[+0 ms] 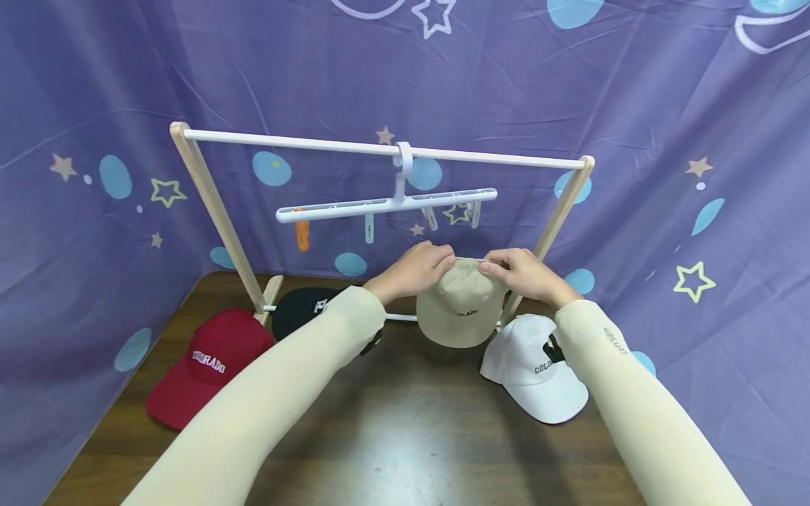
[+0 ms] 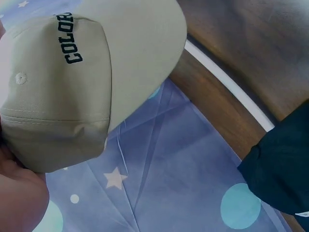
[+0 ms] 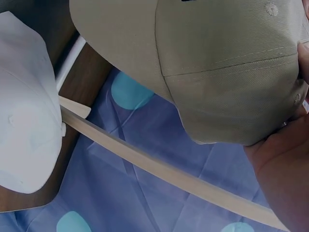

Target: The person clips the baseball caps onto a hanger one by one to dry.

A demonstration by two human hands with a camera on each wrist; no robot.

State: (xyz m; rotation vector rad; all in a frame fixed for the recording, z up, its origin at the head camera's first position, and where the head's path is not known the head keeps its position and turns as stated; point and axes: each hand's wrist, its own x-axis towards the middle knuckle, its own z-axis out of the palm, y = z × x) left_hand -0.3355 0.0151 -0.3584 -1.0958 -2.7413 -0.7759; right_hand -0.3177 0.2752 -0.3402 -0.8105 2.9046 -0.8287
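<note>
Both hands hold a beige baseball cap (image 1: 460, 307) up off the table, its brim pointing down toward me. My left hand (image 1: 419, 269) grips the cap's upper left edge, and my right hand (image 1: 524, 273) pinches the upper right edge. Dark lettering on the crown shows in the left wrist view, where the cap (image 2: 63, 96) fills the upper left. Above the hands, a white hanger (image 1: 386, 205) hangs from the rack's top bar, with an orange clip (image 1: 302, 235), a light blue clip (image 1: 370, 228) and two whitish clips (image 1: 430, 218) along it.
A wooden rack with a white top bar (image 1: 297, 143) stands at the back of the brown table (image 1: 392, 436). A red cap (image 1: 221, 358) and a black cap (image 1: 300, 309) lie left, the latter partly behind my left sleeve. A white cap (image 1: 528, 369) lies right. A patterned purple curtain (image 1: 709, 176) hangs behind.
</note>
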